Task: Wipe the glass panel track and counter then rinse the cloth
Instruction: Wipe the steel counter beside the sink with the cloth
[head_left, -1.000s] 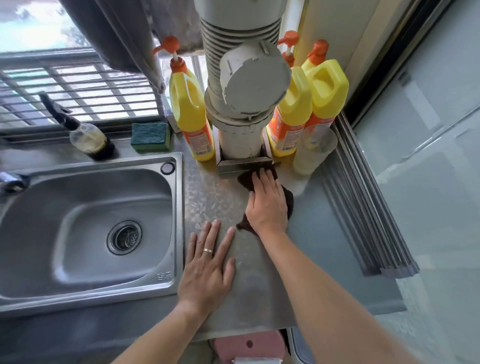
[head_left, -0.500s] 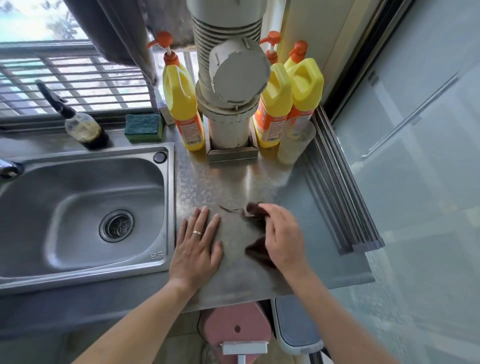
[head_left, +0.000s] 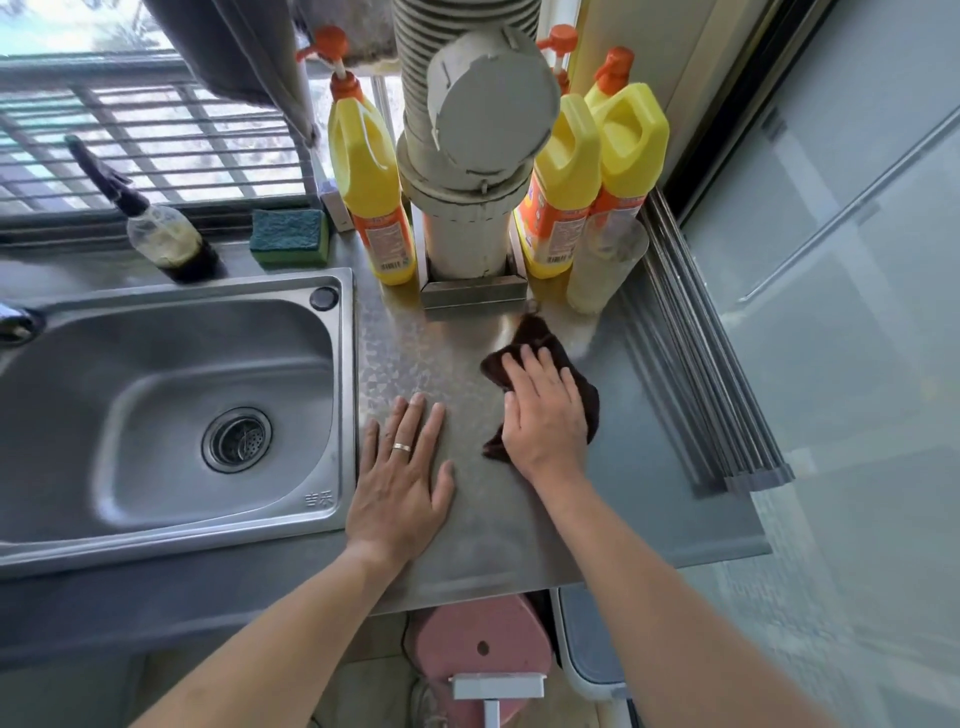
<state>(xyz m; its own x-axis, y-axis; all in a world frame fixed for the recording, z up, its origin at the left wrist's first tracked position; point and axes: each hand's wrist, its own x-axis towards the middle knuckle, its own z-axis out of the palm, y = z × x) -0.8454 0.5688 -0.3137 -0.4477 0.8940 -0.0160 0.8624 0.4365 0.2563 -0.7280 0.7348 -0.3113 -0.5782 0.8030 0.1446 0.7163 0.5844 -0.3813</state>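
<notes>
**One cloth pressed flat on the counter**

One dark cloth (head_left: 540, 343) lies on the steel counter (head_left: 415, 353), its long axis running toward the pipe base (head_left: 472, 293). The right hand (head_left: 545, 410) presses it with straight fingers; half a second ago it pinched the cloth nearer the edge. The left hand (head_left: 402, 478) rests flat beside the one sink (head_left: 171, 415). Three yellow bottles (head_left: 371, 171) stand behind.

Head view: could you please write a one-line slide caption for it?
Right hand presses a dark cloth on the steel counter; left hand lies flat beside the sink.
</notes>
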